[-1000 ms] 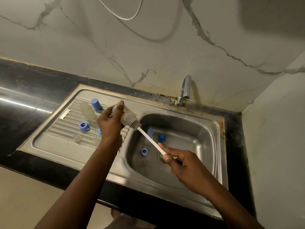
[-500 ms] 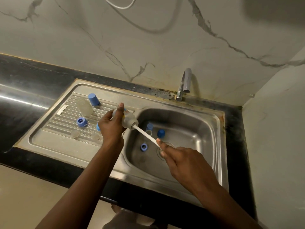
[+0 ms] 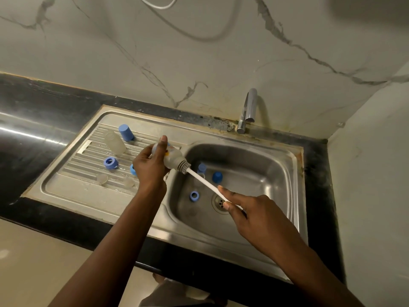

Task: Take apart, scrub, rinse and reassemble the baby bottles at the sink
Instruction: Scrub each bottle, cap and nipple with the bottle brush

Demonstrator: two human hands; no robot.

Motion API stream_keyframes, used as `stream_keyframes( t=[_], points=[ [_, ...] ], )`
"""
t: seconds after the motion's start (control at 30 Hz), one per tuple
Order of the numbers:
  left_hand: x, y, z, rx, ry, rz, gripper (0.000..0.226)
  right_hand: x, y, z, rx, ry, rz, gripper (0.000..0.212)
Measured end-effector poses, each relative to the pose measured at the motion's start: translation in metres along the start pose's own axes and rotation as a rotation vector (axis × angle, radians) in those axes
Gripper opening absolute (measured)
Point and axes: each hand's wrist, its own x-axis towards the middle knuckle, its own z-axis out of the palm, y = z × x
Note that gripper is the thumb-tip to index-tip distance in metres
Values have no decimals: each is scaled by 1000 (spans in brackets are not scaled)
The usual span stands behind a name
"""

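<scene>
Now you've drawn the brush (image 3: 200,177) back until its bristles show at the mouth of the bottle (image 3: 173,159), gripped in your left hand (image 3: 150,168) over the edge of the sink (image 3: 265,171), right hand (image 3: 254,214) pinching the handle: scrubbing likely continues.

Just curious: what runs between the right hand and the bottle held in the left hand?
The head view shows a bottle brush: its white handle runs from the right hand to the bottle, bristles at the mouth.
</scene>
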Motion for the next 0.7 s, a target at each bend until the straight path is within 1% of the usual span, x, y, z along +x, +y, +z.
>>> stream_keyframes(
  t=[0.1, 0.33, 0.4, 0.47, 0.53, 0.63, 0.7],
  points=[
    [-8, -11, 5, 64, -32, 18, 52, 2, -3, 0, -116, -30, 5, 44],
    [4, -4, -1, 15, -16, -68, 48, -4, 7, -4, -117, -39, -8, 46],
    [5, -3, -1, 11, -8, -80, 40, -6, 11, -4, -118, -49, -6, 47],
    [7, -3, -3, -13, -1, -107, 26, -8, 16, -8, -117, -49, -1, 47],
    [10, -7, -4, -27, -6, -143, 22, -10, 21, -11, -105, -35, 9, 45],
    [17, -20, -1, -76, -38, -228, 32, -11, 26, -12, -65, -3, 35, 43],
    [19, -31, 4, -148, -70, -336, 43, -9, 31, -11, -24, 16, 61, 42]
  ],
)
